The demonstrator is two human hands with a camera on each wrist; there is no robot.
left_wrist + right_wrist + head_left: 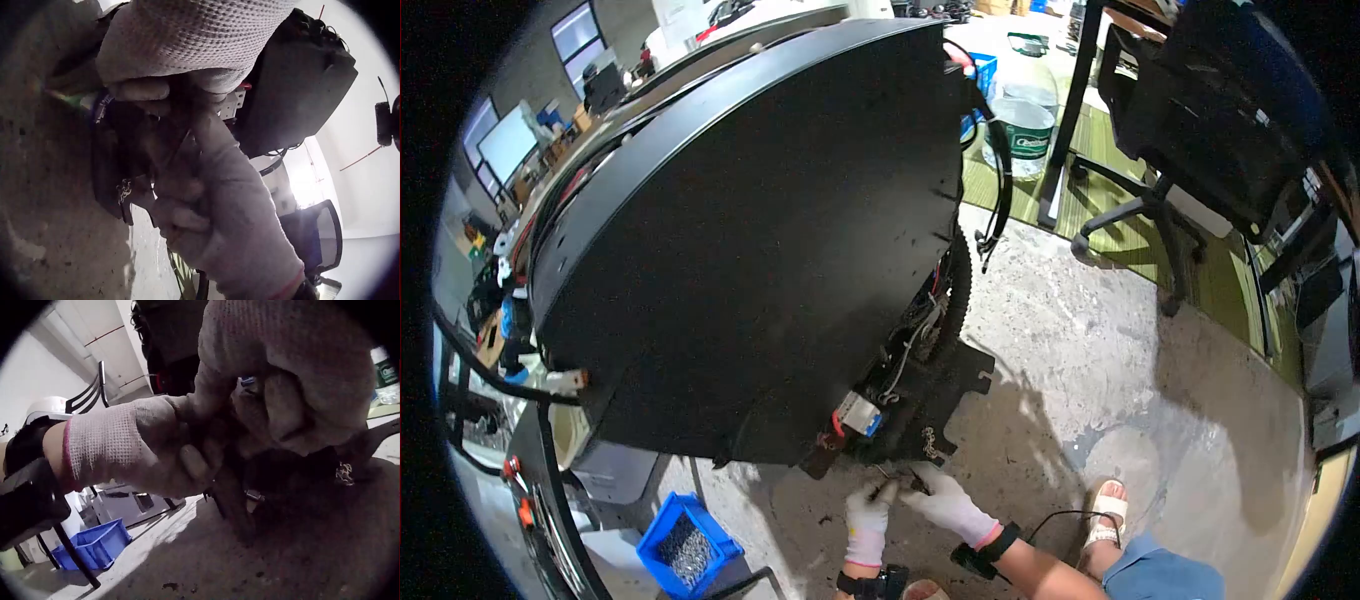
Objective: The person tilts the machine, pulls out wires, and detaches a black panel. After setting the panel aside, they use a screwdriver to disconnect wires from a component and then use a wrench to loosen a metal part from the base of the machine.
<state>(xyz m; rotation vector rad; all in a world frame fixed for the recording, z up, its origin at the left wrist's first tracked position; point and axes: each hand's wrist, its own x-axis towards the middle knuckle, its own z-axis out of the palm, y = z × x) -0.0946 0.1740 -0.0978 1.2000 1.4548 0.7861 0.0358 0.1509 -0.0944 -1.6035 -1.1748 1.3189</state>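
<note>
Both hands wear white knit gloves with pink cuffs and meet low under the edge of a large black curved panel [780, 230]. My left hand [868, 515] has its fingers curled and pinches a small thin part at the fingertips. Just beside it, my right hand [945, 508] holds a small dark piece [918, 485] between thumb and fingers. Mostly hidden by the gloves in both wrist views, these pieces are of a kind I cannot tell. Right above the hands sits a white box with a blue end [860, 413], beside a dark metal bracket [965, 385] and loose wiring.
A blue bin [690, 550] of small metal pieces stands on the floor at the left. Black cables [1000, 180] hang off the panel's right side. An office chair [1170, 190] and a large water bottle [1020, 125] are at the back right. A sandalled foot [1110, 510] is close by.
</note>
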